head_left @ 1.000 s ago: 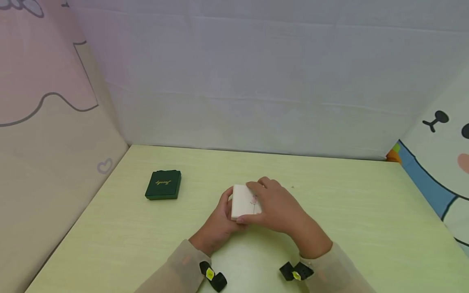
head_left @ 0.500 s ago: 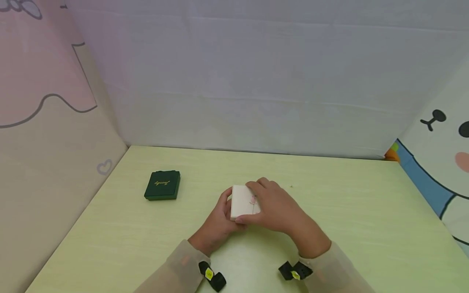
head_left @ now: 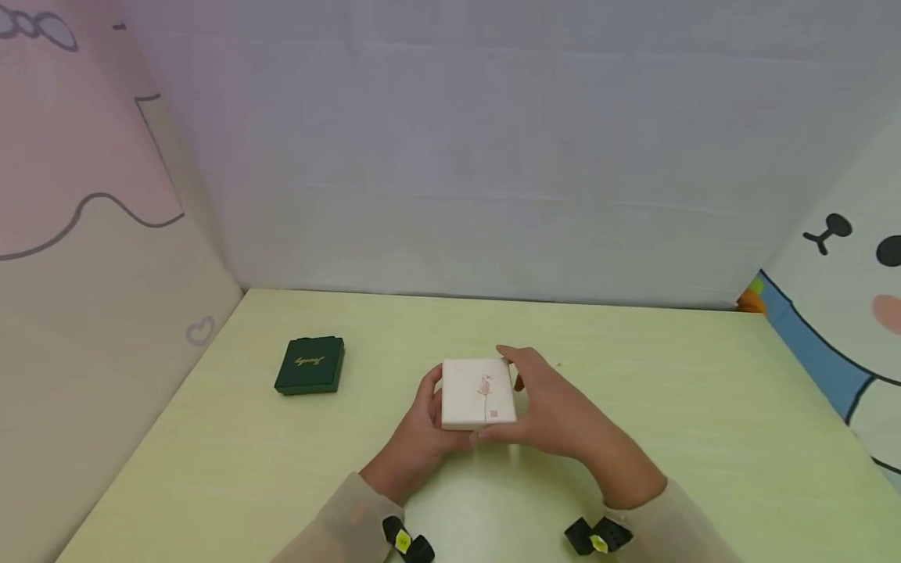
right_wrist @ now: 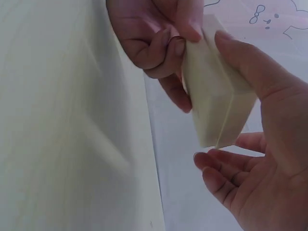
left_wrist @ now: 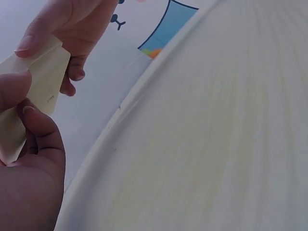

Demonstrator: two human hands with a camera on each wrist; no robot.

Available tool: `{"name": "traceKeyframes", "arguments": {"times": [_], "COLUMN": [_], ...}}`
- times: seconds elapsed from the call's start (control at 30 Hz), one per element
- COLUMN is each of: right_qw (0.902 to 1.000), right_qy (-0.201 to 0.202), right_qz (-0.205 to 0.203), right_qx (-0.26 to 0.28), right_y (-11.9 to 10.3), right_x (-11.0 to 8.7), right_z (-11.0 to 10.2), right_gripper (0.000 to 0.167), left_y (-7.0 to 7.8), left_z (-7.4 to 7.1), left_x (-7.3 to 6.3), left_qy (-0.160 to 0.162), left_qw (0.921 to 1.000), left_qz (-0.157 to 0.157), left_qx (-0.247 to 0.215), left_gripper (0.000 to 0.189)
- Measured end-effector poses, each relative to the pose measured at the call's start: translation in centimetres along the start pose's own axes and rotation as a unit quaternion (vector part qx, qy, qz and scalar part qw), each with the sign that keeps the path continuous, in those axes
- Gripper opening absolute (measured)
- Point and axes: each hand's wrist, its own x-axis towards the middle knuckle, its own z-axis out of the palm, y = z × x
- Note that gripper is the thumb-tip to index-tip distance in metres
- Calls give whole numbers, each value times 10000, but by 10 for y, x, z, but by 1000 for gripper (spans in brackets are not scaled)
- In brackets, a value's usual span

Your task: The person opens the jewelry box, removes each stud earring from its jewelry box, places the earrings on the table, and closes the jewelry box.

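Now: one white box, flower print uncovered, gripped and apparently borne by your left hand, your right hand loosened.

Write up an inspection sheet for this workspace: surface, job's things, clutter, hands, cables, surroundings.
Surface: pale yellow-green table; a small dark speck shows beyond the right hand.
Job's things: white box with a pink flower print on top; appears raised off the table.
Clutter: dark green box with gold lettering, on the table left of the hands, untouched.
Left hand: holds the white box at its left side.
Right hand: thumb on the white box's near edge, fingers by its right end; finger contact unclear.
Cables: nothing seen.
Surroundings: plain pale back wall; pink-and-cream left panel; right panel with a cartoon face.
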Motion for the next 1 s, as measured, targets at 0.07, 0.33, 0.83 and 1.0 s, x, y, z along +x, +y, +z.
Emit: {"name": "traceKeyframes", "arguments": {"times": [0.07, 0.33, 0.83, 1.0], "right_qw": [9997, 9967, 9999, 9983], "right_qy": [11, -18, -122, -360], "right_qz": [-12, -323, -86, 88], "right_qx": [263, 745, -9, -441], "right_y": [5, 17, 26, 31], "right_x": [-3, -15, -21, -17], "right_z": [-2, -7, -25, -31], "right_gripper": [117, 106, 108, 108], "left_y": [3, 20, 48, 54], "left_z": [2, 14, 19, 22], "left_x": [-1, -6, 15, 27], "left_qy": [-17, -115, -247, -422], "left_qw": [10000, 9987, 9587, 9412], "left_qz": [22, -140, -499, -634], "left_qx": [7, 486, 2789, 3291], "left_gripper": [110, 109, 101, 102]}}
